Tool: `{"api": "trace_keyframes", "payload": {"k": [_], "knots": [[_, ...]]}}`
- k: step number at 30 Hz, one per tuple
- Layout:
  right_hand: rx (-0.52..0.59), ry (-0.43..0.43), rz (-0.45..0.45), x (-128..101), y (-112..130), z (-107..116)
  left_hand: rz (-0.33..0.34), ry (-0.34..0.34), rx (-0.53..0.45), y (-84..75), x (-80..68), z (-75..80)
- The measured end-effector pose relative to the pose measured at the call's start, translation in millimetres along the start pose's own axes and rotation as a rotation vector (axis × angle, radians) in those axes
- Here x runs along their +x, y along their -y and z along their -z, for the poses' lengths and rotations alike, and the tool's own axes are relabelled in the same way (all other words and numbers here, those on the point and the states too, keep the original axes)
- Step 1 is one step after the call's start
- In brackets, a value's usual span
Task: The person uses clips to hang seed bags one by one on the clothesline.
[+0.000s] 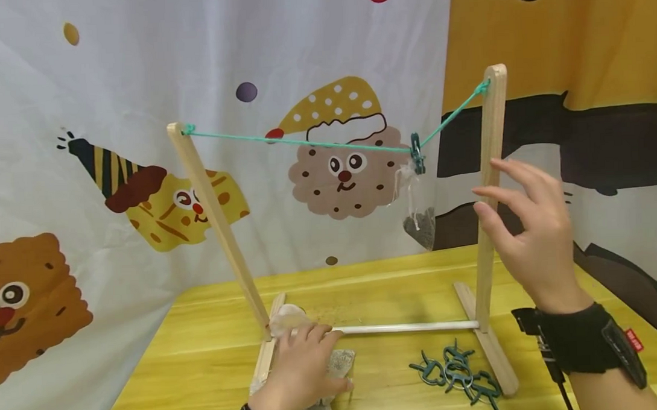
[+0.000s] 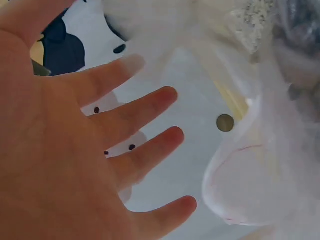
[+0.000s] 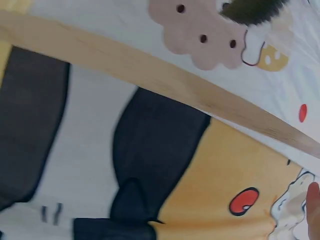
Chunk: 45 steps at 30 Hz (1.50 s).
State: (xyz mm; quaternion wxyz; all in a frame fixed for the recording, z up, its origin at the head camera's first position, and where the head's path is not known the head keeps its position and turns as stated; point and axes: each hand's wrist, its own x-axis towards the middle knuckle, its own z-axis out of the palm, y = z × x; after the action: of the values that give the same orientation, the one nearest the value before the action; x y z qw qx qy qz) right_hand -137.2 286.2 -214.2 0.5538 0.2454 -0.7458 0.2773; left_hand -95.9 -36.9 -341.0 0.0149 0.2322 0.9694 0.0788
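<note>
The wooden rack (image 1: 340, 229) stands on the yellow surface (image 1: 203, 354). Right hand (image 1: 530, 234) open, fingers relaxed by the right post; left hand (image 1: 302, 375) rests flat on the pouches (image 1: 339, 362) at the rack's left foot. A bump could tip the rack — its hung pouch (image 1: 418, 217) might slip from its clip (image 1: 416, 153). No legible writing

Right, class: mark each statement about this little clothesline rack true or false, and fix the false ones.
1. One small bag hangs from the green cord by a clip. True.
2. The right hand grips the hanging bag. False: it is open beside the right post, apart from the bag.
3. Spare clips lie on the yellow table. True.
4. The left hand is raised to the cord. False: it rests on bags by the rack's base.
</note>
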Motion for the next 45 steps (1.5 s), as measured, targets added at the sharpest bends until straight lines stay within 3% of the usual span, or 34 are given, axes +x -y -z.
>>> {"api": "trace_keyframes", "payload": {"k": [6,9,15,19,25,28,33,36,40,42,45], "knots": [[0.003,0.042,-0.207,-44,-3,-6,0.104,-0.002,-0.017,3.9,-3.6,-10.0],[0.01,0.025,-0.25,-62,-4,-7,0.131,-0.007,-0.037,7.6,-4.6,-12.1],[0.05,-0.084,-0.277,-84,-2,-4,0.134,-0.021,-0.085,15.8,-6.9,-12.6],[0.074,-0.105,-0.306,-89,0,-1,0.108,-0.018,-0.147,16.4,-7.3,-15.9],[0.061,-0.01,-0.304,-95,-2,-1,0.06,0.043,-0.176,15.1,-9.8,-20.9],[0.06,0.028,-0.282,-99,-3,-5,0.026,0.085,-0.159,15.3,-11.2,-22.7],[0.086,0.057,-0.231,-103,-5,-15,0.018,0.1,-0.103,18.8,-10.0,-24.4],[0.075,0.143,-0.207,-104,-4,-21,0.016,0.083,-0.063,21.2,-8.6,-24.4],[0.008,0.334,-0.156,-108,-2,-32,0.007,0.037,-0.039,23.5,-6.9,-24.0],[-0.018,0.458,-0.148,-112,-1,-39,0.005,0.021,-0.037,24.1,-6.3,-23.9],[-0.028,0.683,-0.204,-120,2,-47,0.007,0.02,-0.044,24.4,-5.3,-24.4]]}}
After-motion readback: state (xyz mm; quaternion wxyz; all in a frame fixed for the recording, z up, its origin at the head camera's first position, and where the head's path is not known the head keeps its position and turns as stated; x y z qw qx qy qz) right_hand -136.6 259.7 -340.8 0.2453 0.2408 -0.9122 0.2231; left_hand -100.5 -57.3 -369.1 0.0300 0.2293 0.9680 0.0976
